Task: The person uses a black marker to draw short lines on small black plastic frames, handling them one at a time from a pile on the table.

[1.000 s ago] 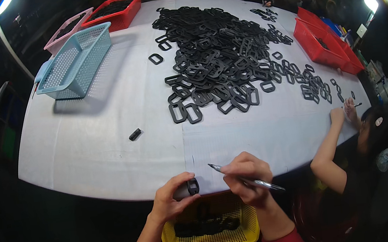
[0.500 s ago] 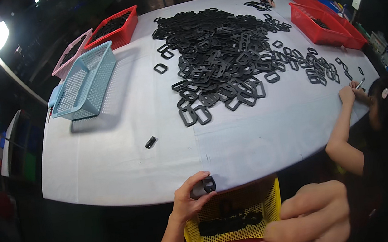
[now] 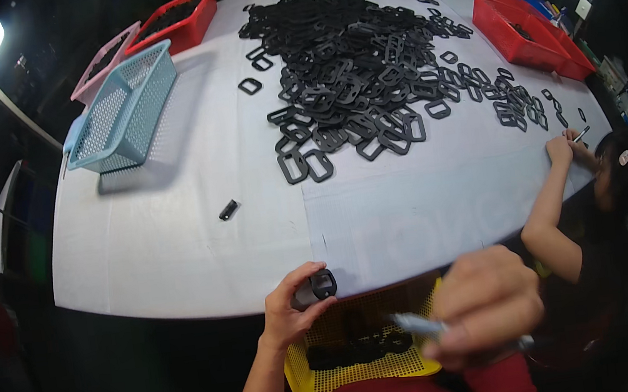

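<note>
At the table's near edge my left hand (image 3: 287, 314) grips a small black plastic frame (image 3: 326, 293) with an opening through it, thumb below and fingers above. My right hand (image 3: 490, 296), smeared by motion, is curled round a slim silver-grey pointed tool (image 3: 417, 324). The tool's tip points left toward the frame but stays apart from it; its exact kind is too blurred to tell. Beneath both hands sits a yellow mesh basket (image 3: 297, 374) with black pieces (image 3: 355, 351) in it, partly hidden by my right hand.
A big pile of black frames (image 3: 351, 76) covers the table's far middle. One black piece (image 3: 229, 209) lies alone. Blue (image 3: 112, 153), pink (image 3: 88, 86) and red baskets (image 3: 206, 11) stand far left, red trays (image 3: 497, 32) far right. A co-worker (image 3: 550, 231) works at the right.
My right hand has moved up and back from the near lower right, and its tool now shows clear above the basket. My left hand still holds the frame, turned slightly. The view has shifted.
</note>
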The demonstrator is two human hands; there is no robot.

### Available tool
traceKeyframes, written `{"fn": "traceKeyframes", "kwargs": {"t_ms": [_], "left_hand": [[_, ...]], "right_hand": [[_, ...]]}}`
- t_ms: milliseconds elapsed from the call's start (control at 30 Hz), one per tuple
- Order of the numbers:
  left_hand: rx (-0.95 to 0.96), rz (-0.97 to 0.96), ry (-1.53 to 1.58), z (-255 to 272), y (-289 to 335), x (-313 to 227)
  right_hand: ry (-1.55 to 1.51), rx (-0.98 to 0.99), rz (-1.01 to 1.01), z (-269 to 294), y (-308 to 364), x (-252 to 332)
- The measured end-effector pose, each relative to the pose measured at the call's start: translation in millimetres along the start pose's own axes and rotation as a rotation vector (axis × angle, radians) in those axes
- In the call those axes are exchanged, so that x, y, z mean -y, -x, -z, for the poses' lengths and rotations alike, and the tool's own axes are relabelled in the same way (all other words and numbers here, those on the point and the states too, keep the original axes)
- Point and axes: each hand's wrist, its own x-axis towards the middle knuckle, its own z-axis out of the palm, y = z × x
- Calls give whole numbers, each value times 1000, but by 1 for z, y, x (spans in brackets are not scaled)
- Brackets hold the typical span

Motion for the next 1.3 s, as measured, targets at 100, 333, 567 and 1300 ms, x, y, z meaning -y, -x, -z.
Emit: {"fn": "traceKeyframes", "kwargs": {"t_ms": [100,333,567,1300], "left_hand": [[-5,17,-18,-1,1,-6],[32,-30,-30,-1,0,4],[29,46,21,-1,5,2],[-21,-65,-25,-1,2,11]], "right_hand": [[25,-287,-614,-42,35,-18],[-71,-487,-1135,-93,89,-57],[54,-511,-1138,-108,93,-66],[129,-448,-1126,-110,97,-72]]}}
